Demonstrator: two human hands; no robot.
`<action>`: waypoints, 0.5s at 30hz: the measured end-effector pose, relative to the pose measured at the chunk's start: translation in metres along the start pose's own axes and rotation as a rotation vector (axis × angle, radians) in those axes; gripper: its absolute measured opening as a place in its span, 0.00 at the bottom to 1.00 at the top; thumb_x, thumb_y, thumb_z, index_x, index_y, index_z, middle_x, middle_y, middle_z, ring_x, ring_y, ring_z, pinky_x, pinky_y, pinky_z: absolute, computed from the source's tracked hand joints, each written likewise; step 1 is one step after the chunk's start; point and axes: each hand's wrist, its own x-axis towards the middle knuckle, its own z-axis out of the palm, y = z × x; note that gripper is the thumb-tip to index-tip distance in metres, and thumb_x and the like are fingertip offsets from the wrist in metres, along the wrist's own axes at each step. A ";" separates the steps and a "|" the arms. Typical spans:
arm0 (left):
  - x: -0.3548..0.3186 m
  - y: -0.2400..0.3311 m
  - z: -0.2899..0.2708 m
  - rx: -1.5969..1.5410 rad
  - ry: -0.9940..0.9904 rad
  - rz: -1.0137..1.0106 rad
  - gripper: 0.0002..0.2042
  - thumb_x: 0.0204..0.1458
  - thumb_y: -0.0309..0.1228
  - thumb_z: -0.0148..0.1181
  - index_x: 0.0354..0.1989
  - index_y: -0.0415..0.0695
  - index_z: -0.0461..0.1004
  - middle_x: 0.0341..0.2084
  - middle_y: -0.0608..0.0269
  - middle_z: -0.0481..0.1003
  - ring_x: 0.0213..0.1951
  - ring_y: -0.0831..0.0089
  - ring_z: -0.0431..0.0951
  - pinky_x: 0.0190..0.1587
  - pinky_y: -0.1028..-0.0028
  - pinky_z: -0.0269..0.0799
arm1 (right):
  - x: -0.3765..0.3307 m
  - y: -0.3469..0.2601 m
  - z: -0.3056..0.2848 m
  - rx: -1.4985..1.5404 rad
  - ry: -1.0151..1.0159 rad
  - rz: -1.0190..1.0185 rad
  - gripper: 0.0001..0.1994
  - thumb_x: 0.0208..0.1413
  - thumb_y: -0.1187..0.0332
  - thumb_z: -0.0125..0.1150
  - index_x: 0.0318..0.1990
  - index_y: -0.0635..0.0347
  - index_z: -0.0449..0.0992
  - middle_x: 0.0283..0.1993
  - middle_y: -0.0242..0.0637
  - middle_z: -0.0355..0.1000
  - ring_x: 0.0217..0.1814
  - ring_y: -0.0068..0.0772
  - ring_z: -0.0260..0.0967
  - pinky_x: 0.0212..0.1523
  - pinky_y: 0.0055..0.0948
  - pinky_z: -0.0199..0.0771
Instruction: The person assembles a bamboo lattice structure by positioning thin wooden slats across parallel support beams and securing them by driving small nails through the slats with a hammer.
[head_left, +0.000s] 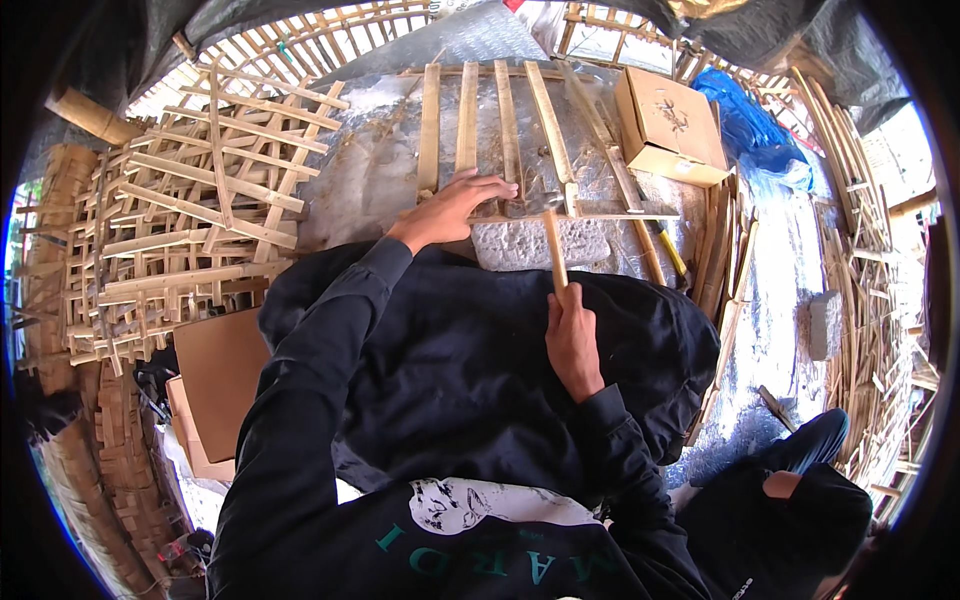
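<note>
Several bamboo slats (466, 115) lie side by side, pointing away from me, their near ends over a crosswise bamboo strip (625, 211). A pale, rough block (540, 246) sits under that near edge. My left hand (455, 208) rests over the slat ends with its fingers stretched out to the right; its thumb and anything under the fingertips are hidden. In my right hand (574, 340) is a hammer (556, 250), gripped by its wooden handle. The dark hammer head is at the near end of a middle slat, close to my left fingertips.
Bamboo lattice panels (190, 200) are piled at the left, above a cardboard box (222, 380). Another cardboard box (672, 120) and blue plastic (750, 125) lie at the far right. A yellow-handled tool (672, 252) is beside the slats. Another person (790, 530) sits at lower right.
</note>
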 end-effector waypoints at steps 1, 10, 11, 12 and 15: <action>-0.003 -0.001 -0.001 -0.003 -0.001 0.003 0.36 0.47 0.11 0.60 0.69 0.49 0.74 0.67 0.62 0.75 0.72 0.60 0.70 0.82 0.53 0.47 | 0.000 -0.001 0.001 0.002 -0.001 0.000 0.10 0.74 0.71 0.58 0.45 0.62 0.61 0.28 0.65 0.70 0.34 0.75 0.71 0.26 0.59 0.63; -0.005 -0.002 -0.001 0.003 0.018 0.020 0.34 0.48 0.12 0.62 0.67 0.49 0.75 0.66 0.66 0.75 0.71 0.63 0.71 0.82 0.53 0.47 | 0.006 -0.006 -0.007 0.098 0.071 0.014 0.10 0.74 0.70 0.57 0.41 0.63 0.63 0.25 0.61 0.65 0.29 0.74 0.65 0.24 0.52 0.60; -0.005 -0.003 -0.001 -0.008 0.010 0.017 0.38 0.44 0.07 0.58 0.68 0.48 0.74 0.66 0.64 0.75 0.72 0.61 0.70 0.82 0.53 0.46 | 0.006 -0.005 -0.006 0.127 0.053 -0.026 0.10 0.75 0.70 0.57 0.42 0.63 0.63 0.25 0.61 0.65 0.29 0.73 0.65 0.25 0.51 0.60; -0.005 -0.003 -0.001 -0.008 0.011 0.021 0.38 0.44 0.07 0.58 0.68 0.48 0.74 0.66 0.64 0.75 0.72 0.61 0.70 0.82 0.53 0.46 | 0.006 -0.004 -0.007 0.125 0.056 -0.027 0.10 0.75 0.70 0.57 0.42 0.63 0.63 0.25 0.61 0.65 0.29 0.73 0.65 0.25 0.51 0.60; -0.006 -0.001 -0.002 -0.027 0.020 -0.003 0.39 0.43 0.07 0.56 0.68 0.49 0.73 0.67 0.64 0.75 0.72 0.62 0.70 0.82 0.54 0.47 | 0.010 -0.006 -0.012 0.088 0.012 -0.045 0.10 0.75 0.70 0.57 0.42 0.64 0.63 0.25 0.60 0.66 0.28 0.72 0.66 0.24 0.49 0.61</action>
